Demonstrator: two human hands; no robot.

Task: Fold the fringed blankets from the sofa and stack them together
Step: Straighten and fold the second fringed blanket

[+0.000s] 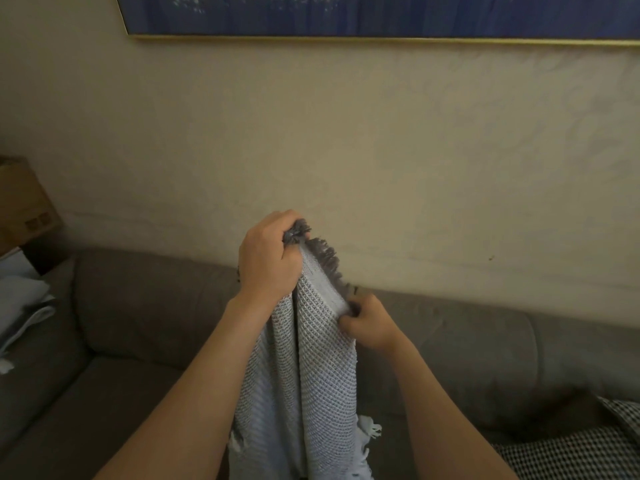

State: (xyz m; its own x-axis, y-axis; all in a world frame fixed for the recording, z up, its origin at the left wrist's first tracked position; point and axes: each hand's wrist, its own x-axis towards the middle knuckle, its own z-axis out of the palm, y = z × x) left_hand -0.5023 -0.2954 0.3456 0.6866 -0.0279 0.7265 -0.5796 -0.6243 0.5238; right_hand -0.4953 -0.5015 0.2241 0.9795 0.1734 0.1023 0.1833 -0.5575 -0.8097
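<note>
I am watching the blanket (311, 358) hanging in front of the sofa (138, 306) backrest, above the seat.

- The left hand (270, 258) is gripping a bunched corner at the top, with its fingers curled tight round the dark fringe (325, 252).
- The right hand (370, 323), lower and nearer the sofa's right end, is pinching the same fringed edge between thumb and curled fingers.
- The cloth is draping toward the seat in two lengthwise folds, and its lower end is running out of view.

Risks from here:

1. The right hand is taking only a little of the edge. It may be holding loose strands rather than weave, though the fingers are too blurred to tell. If so, the edge is likely to slip when pulled taut.
2. The left hand is holding a wad, not a flat corner. Spreading the blanket from a wad is likely to give a skewed fold.
3. The hanging end is liable to drag on the seat and crease.
4. A pale cloth (24, 306) is lying at the sofa's left end and a checked cloth (571, 452) at its right end. A blanket set down off-centre on either is likely to give a slumping stack.
</note>
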